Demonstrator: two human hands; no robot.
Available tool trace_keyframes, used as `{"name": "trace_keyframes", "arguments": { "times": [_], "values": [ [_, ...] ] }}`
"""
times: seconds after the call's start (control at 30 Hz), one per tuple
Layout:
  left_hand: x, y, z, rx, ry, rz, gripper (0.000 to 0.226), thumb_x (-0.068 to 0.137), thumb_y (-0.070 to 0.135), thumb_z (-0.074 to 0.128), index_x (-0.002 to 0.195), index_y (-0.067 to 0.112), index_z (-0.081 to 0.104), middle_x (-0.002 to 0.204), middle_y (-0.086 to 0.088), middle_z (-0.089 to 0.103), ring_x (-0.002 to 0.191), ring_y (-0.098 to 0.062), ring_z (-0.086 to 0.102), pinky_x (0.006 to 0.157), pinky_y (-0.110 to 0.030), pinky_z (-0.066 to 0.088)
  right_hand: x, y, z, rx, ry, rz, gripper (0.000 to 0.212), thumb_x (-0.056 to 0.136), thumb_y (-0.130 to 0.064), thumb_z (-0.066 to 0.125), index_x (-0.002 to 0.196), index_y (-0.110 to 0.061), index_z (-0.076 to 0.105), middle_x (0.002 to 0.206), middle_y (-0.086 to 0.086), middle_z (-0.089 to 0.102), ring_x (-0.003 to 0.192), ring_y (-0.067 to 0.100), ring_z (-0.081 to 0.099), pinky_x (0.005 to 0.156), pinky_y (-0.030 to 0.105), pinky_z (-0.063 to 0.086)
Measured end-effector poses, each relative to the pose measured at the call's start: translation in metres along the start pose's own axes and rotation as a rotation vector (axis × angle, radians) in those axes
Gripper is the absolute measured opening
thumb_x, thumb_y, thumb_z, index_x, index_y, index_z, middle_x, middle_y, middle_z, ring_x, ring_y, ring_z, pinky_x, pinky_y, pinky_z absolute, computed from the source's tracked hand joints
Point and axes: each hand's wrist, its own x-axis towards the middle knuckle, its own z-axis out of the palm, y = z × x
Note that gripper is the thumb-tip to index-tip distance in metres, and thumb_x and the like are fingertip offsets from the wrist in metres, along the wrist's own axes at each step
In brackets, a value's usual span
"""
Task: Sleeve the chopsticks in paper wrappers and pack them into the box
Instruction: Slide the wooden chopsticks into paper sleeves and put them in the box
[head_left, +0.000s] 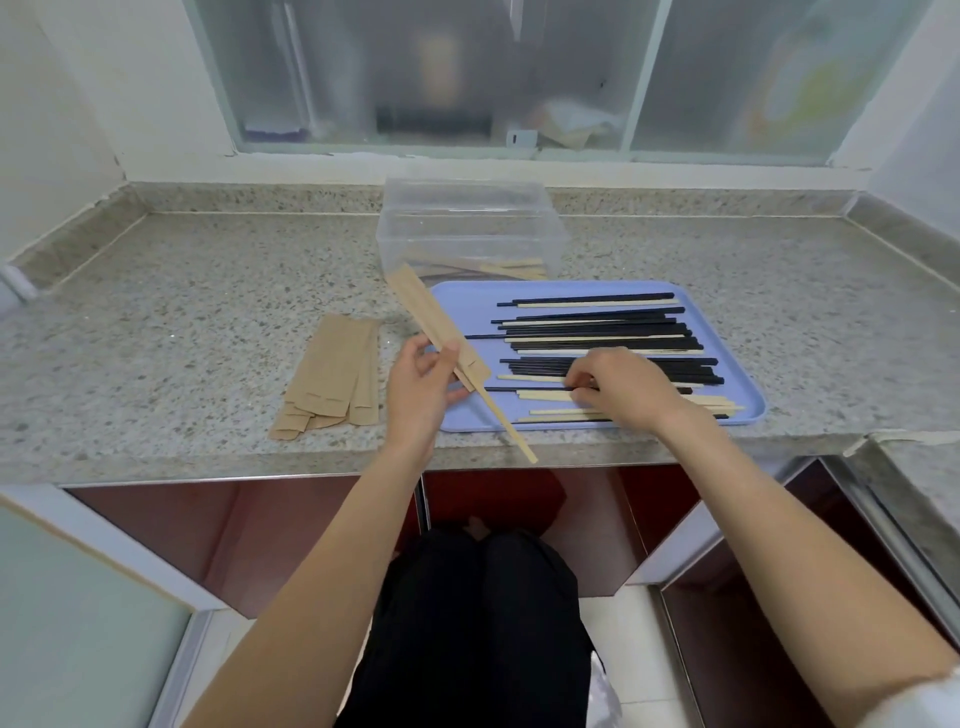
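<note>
My left hand (422, 387) holds a brown paper wrapper (426, 312) with one pale wooden chopstick (511, 426) sticking out of its lower end, tilted over the left edge of the blue tray (457, 301). On the tray lie several loose black chopsticks (613, 332) and pale ones. My right hand (615, 387) reaches into that pile, its fingers curled on a chopstick near the tray's front. Behind the tray stands the clear plastic box (470, 228), with a few wrapped chopsticks on its bottom.
A pile of empty brown wrappers (335, 376) lies on the speckled stone counter (182, 312) left of the tray. A frosted window runs along the back wall. The counter's front edge is just below the tray; my knees show under it.
</note>
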Motion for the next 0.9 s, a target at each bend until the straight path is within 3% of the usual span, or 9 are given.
{"name": "trace_keyframes", "arguments": {
  "times": [0.1,0.23,0.4,0.53,0.73,0.9],
  "values": [
    [0.001,0.0,-0.001,0.011,0.015,0.002,0.028,0.095,0.021,0.054,0.119,0.006,0.05,0.103,-0.013,0.069,0.089,-0.025,0.07,0.071,-0.03,0.059,0.007,0.002,-0.003,-0.029,-0.048,-0.035,0.018,0.089,-0.021,0.057,0.105,-0.02,0.064,0.099,-0.003,0.064,0.09,0.016,0.058,0.069,0.028,0.042],
    [0.001,-0.001,0.001,0.007,0.007,-0.008,0.03,0.095,0.019,0.054,0.121,0.005,0.05,0.101,-0.011,0.069,0.087,-0.023,0.07,0.074,-0.032,0.059,0.012,0.005,-0.001,-0.016,-0.087,-0.042,0.017,0.089,-0.02,0.057,0.104,-0.019,0.063,0.098,-0.004,0.063,0.091,0.016,0.058,0.071,0.027,0.043],
    [-0.003,-0.001,0.003,-0.045,0.006,-0.024,0.032,0.094,0.013,0.056,0.124,0.005,0.048,0.11,-0.013,0.065,0.08,-0.013,0.07,0.07,-0.024,0.058,0.018,0.006,0.001,-0.074,0.139,-0.038,0.015,0.091,-0.016,0.055,0.094,-0.02,0.069,0.096,-0.003,0.066,0.088,0.02,0.061,0.07,0.031,0.047],
    [-0.003,0.0,0.002,-0.077,0.016,-0.039,0.035,0.094,0.011,0.056,0.127,0.006,0.046,0.113,-0.011,0.064,0.078,-0.009,0.07,0.069,-0.022,0.058,0.025,0.002,0.002,-0.113,0.106,-0.008,0.009,0.087,-0.02,0.061,0.084,-0.022,0.069,0.087,-0.002,0.068,0.081,0.021,0.063,0.066,0.03,0.047],
    [-0.003,0.001,-0.002,-0.143,0.043,-0.067,0.037,0.093,0.012,0.057,0.128,0.005,0.046,0.116,-0.013,0.064,0.079,-0.006,0.07,0.067,-0.021,0.057,0.031,-0.003,0.002,-0.164,0.046,-0.07,0.011,0.09,-0.028,0.059,0.091,-0.021,0.067,0.092,-0.003,0.055,0.09,0.021,0.056,0.066,0.03,0.039],
    [-0.005,0.001,-0.009,-0.211,0.101,-0.091,0.034,0.093,0.01,0.057,0.125,0.001,0.048,0.116,-0.017,0.065,0.09,-0.016,0.069,0.073,-0.025,0.059,0.029,-0.009,0.008,-0.218,0.131,-0.179,0.021,0.099,-0.018,0.038,0.108,-0.009,0.056,0.11,0.008,0.054,0.1,0.025,0.048,0.08,0.03,0.037]
  ]
}}
